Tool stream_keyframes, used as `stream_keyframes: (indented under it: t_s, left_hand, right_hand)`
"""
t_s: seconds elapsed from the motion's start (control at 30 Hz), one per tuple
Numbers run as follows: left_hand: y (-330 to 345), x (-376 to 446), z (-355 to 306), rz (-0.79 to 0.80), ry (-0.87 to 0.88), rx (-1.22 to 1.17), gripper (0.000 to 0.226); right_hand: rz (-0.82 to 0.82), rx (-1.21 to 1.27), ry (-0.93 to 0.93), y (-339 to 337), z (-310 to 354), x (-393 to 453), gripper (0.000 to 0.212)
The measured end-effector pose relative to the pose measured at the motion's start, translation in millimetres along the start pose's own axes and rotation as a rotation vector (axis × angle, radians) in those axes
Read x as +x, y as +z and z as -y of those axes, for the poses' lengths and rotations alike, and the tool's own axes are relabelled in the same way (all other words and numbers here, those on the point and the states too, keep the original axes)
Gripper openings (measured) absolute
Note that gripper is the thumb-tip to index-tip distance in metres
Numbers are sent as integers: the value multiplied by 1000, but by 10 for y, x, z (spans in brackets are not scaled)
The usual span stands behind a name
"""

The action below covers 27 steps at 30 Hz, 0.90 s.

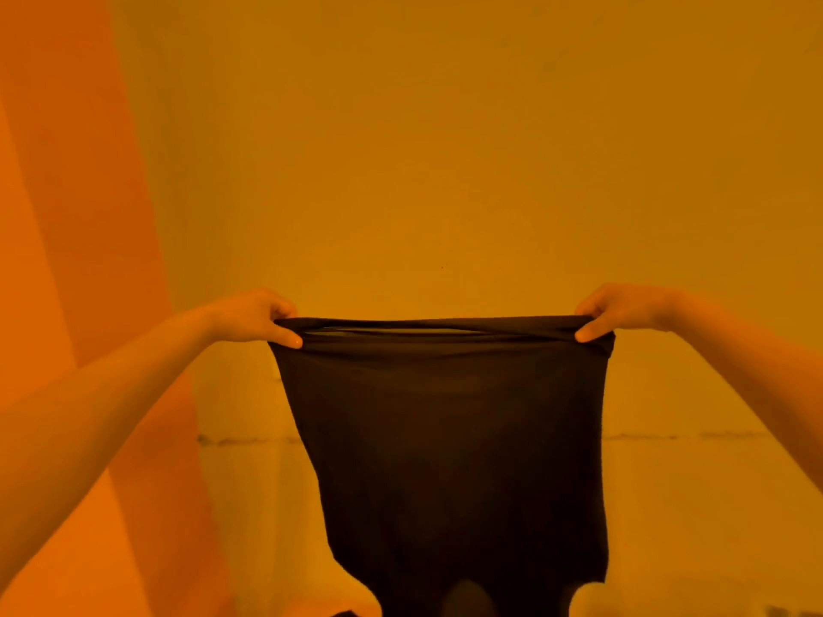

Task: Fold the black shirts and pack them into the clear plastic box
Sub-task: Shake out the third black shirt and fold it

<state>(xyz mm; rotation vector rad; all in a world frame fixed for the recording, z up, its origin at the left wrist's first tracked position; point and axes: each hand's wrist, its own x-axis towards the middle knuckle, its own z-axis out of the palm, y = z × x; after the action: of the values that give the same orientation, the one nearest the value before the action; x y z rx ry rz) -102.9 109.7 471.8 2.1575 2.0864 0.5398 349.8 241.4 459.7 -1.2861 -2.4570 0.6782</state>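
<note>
One black shirt (445, 438) and two hands are in view, under a strong orange light. The shirt hangs in the air in front of a plain wall (445, 149), stretched flat between the hands, its lower edge running out of the bottom of the frame. The left hand (256, 316) pinches the top left corner, thumb underneath. The right hand (617, 311) pinches the top right corner likewise. Both bare forearms reach forward and are raised, spread well apart.

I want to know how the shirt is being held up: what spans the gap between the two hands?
In the head view, the black shirt's taut top edge runs between left hand and right hand.
</note>
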Motion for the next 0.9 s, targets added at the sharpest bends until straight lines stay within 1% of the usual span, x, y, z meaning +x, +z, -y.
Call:
stream_keyframes:
  t_s: [0.03, 0.07, 0.13, 0.17, 0.2, 0.27, 0.33, 0.37, 0.43, 0.5, 0.57, 0.6, 0.67, 0.73, 0.8, 0.9]
  left_hand:
    - [28, 22, -30, -28, 10, 5, 27]
    - [62, 50, -66, -83, 33, -8, 28]
    - [105, 89, -131, -231, 69, -104, 27]
    - [109, 103, -156, -285, 60, -178, 23]
    - [105, 110, -159, -307, 35, -249, 21]
    - [81, 104, -100, -258, -38, -347, 19]
    - [51, 67, -21, -172, -87, -457, 19]
    - [41, 48, 13, -141, -101, -533, 20]
    - [59, 40, 54, -126, -113, -665, 25]
    - [105, 45, 59, -128, -122, -733, 28]
    - [150, 60, 50, -120, -109, -775, 32]
    - [168, 80, 57, -118, -95, -788, 36]
    - [176, 103, 54, -135, -84, -806, 38]
    - [160, 120, 48, -151, -68, -823, 32]
    - [139, 119, 37, -178, -51, -863, 29]
    - [95, 99, 71, -178, -59, -860, 36]
  right_hand:
    - [0, -28, 5, -19, 20, -2, 66]
    - [1, -67, 11, -12, 48, -7, 62]
    - [-29, -150, -2, 60, 82, 1, 38]
    - [-70, -177, -29, 87, 80, 18, 32]
    - [-101, -167, -64, 106, 61, 40, 30]
    - [-119, -29, -113, 95, -5, 20, 25]
    - [-107, 102, -122, 44, -81, -67, 13]
    - [-99, 158, -124, 31, -120, -103, 13]
    - [-69, 284, -153, 41, -164, -146, 20]
    - [-58, 408, -175, 76, -200, -146, 14]
    - [-81, 556, -211, 98, -245, -95, 48]
    - [-96, 652, -234, 112, -268, -61, 57]
    - [-107, 818, -282, 148, -298, -4, 63]
    - [-102, 929, -288, 182, -286, 16, 67]
    - [-86, 901, -288, 193, -275, 15, 72]
    - [-81, 681, -234, 147, -243, -72, 75]
